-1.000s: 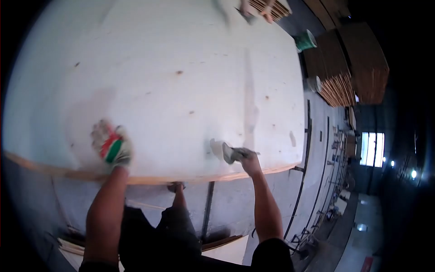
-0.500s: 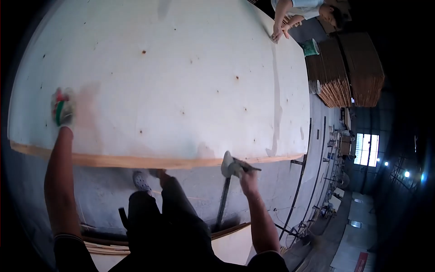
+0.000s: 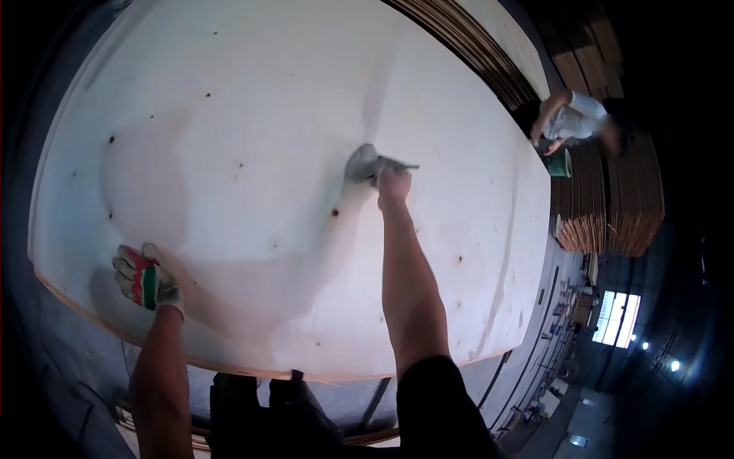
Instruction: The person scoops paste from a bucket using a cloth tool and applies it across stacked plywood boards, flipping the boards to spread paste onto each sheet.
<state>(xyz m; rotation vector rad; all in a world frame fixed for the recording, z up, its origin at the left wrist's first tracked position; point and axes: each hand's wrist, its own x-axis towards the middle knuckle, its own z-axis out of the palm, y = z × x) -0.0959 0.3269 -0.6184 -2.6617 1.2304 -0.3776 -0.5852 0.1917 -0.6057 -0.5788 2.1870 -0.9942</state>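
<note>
A large pale plywood sheet (image 3: pixel 252 199) with dark knots and several small spots fills most of the view. My right hand (image 3: pixel 394 186) is bare and closed around a putty knife (image 3: pixel 361 164), its broad grey blade at the sheet's surface near the middle. A thin handle-like piece sticks out to the right of the fist. A faint darker streak runs up the sheet from the blade. My left hand (image 3: pixel 149 281), in a whitish work glove with red and green bands, is at the sheet's near left part, fingers apart, with nothing visible in it.
Across the sheet on the right, another person (image 3: pixel 573 118) bends beside a green bucket (image 3: pixel 560 163). Stacks of brown sheets (image 3: pixel 604 199) stand behind. More stacked boards (image 3: pixel 474 46) lie along the far edge. My legs are below the sheet's near edge.
My right hand has carried the putty knife from the near edge up to the middle of the sheet. My left hand appears lower and further right. The view has shifted; the other person has moved.
</note>
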